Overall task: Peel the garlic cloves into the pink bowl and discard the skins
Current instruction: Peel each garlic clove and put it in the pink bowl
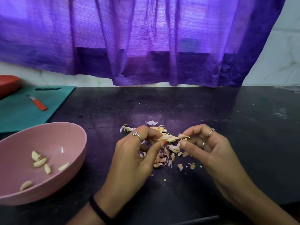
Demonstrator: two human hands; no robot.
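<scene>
A garlic clove, still partly covered in skin, is held between both hands above the black counter. The left hand is curled, and the clove is pinched between its thumb and fingers at the left end. The right hand is likewise curled, and the right end of the clove, where a strip of skin stands loose, is pinched between its thumb and forefinger. Rings are worn on both hands, and a dark band is worn on the left wrist.

A scatter of loose skins is spread on the counter directly beneath and behind the hands.

The pink bowl is placed on the counter to the left of the left hand, apart from it. Six peeled cloves are contained in the bowl, most grouped near the middle, one nearer the front wall.

A teal cutting board is located behind the bowl at the left edge of the view. A small knife with an orange handle is laid on it. Part of a red dish is seen at the far left. A purple curtain is hung behind the counter.
</scene>
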